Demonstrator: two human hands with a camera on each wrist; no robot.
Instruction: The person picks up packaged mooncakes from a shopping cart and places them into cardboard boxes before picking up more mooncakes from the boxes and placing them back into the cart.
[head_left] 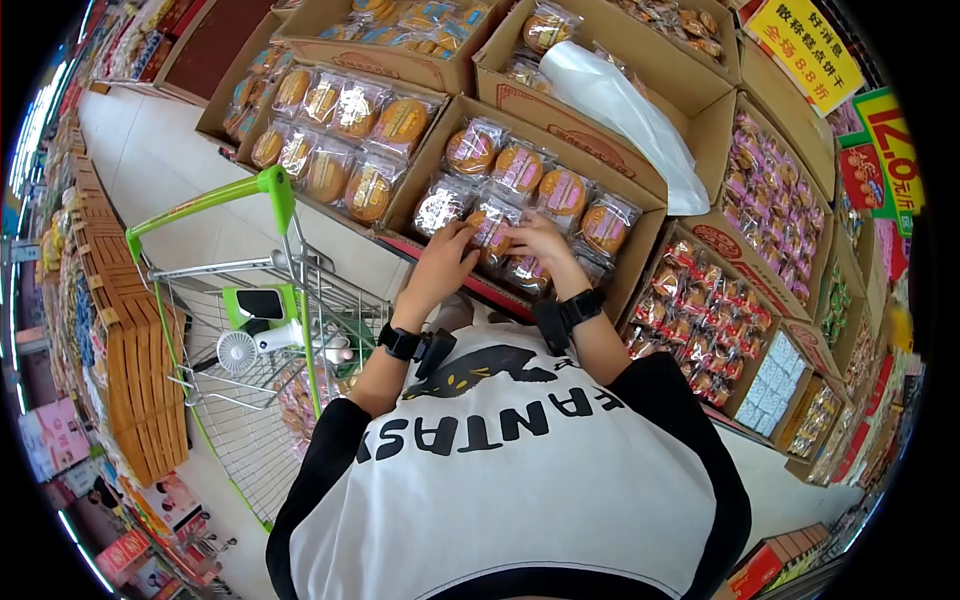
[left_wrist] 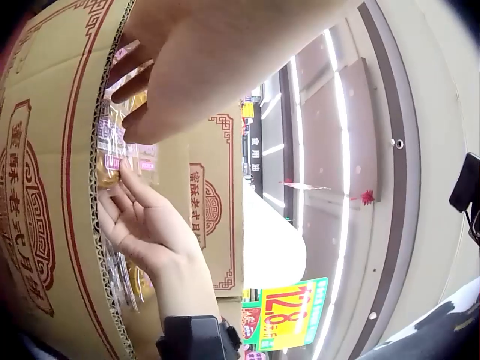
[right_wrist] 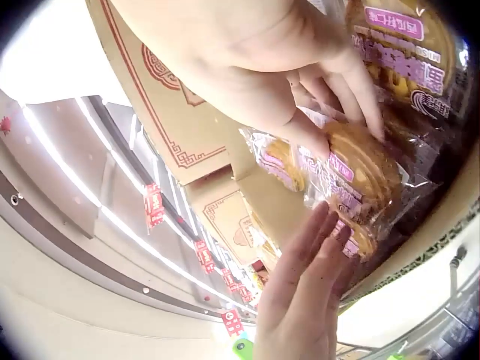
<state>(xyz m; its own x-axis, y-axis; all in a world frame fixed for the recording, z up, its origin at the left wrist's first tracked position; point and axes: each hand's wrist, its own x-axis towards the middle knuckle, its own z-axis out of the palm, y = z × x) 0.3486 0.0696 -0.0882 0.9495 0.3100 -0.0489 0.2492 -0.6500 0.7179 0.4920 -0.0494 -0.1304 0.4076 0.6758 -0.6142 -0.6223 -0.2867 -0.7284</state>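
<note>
A round pastry in a clear wrapper with pink print point(head_left: 492, 228) lies in the front cardboard box, among several like it. My right hand point(head_left: 540, 243) holds its right side; in the right wrist view, thumb and fingers pinch the wrapped pastry point(right_wrist: 360, 169). On the other side my left hand point(head_left: 443, 265) has its fingertips at the wrapper, and in the right wrist view the left hand point(right_wrist: 304, 292) shows fairly straight fingers touching it. The left wrist view shows the right hand point(left_wrist: 154, 229) by the wrapper, partly behind the box edge.
A shopping cart point(head_left: 280, 215) with a small white fan point(head_left: 238, 352) stands at the left. Boxes of wrapped pastries surround the front box point(head_left: 400, 215). A white plastic bag point(head_left: 625, 115) lies over the box behind. Red-wrapped snacks point(head_left: 690, 320) are at the right.
</note>
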